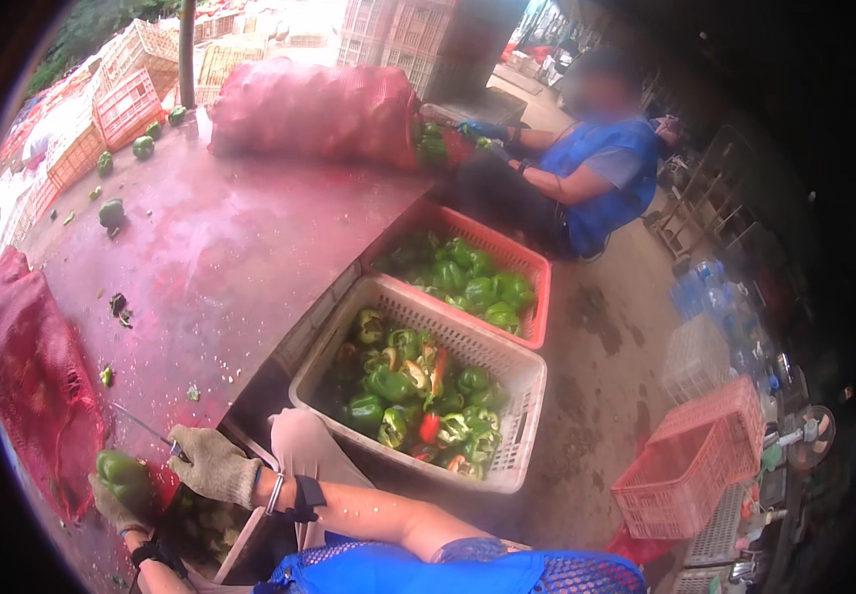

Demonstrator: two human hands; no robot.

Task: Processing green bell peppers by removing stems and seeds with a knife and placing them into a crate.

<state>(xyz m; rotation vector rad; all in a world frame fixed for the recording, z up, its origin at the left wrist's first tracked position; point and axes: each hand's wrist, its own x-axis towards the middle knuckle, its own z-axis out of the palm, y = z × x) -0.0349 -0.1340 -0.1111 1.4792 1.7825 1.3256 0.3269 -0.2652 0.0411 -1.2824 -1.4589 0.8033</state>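
Observation:
My left hand [111,503], in a knitted work glove, is closed round a green bell pepper [126,477] at the lower left. Close beside it, my gloved right hand [214,465] grips a knife [141,423] by its dark handle, its thin blade pointing up and left, away from the pepper. Below my hands sits a container [240,544] with pale pepper scraps, partly hidden by my right arm. A red mesh sack [37,386] lies slack on the table next to the pepper. To my right stands a whitish crate [530,416] of cut and whole green peppers, with some red pieces.
Behind the whitish crate is a red crate [539,287] of green peppers. A full red mesh sack [314,114] lies across the far table [240,218], with loose peppers [111,214] at left. A co-worker [601,173] in blue handles peppers there. Stacked pink crates [685,475] stand right.

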